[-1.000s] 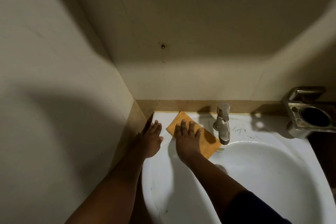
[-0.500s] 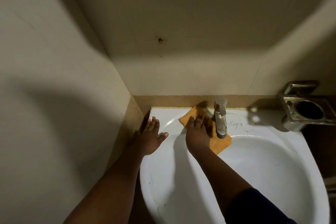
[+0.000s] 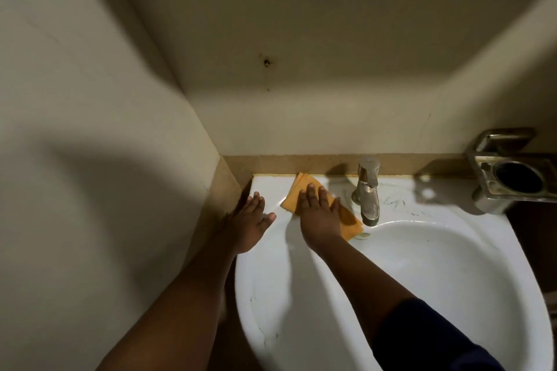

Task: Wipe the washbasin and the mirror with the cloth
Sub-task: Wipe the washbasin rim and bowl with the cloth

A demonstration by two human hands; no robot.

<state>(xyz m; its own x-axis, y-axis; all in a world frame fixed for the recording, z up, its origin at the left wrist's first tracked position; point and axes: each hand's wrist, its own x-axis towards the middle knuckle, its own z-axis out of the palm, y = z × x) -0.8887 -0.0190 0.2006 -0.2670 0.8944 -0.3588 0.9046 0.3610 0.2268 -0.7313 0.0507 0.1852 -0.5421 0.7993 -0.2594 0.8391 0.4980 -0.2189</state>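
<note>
A folded orange cloth [image 3: 301, 187] lies on the back left rim of the white washbasin [image 3: 271, 280], just left of the tap. My right hand [image 3: 319, 214] presses flat on the cloth with straight fingers. My left hand [image 3: 250, 220] rests flat on the basin's left edge, fingers spread, holding nothing. The mirror is out of view.
A metal tap [image 3: 367, 190] stands at the back of the basin, close to the right of the cloth. A metal holder [image 3: 509, 178] with a round cup opening hangs at the far right. Beige tiled walls close in at the left and back.
My right hand has slid the cloth back to the left, away from the tap. My left hand has stayed on the basin's left edge.
</note>
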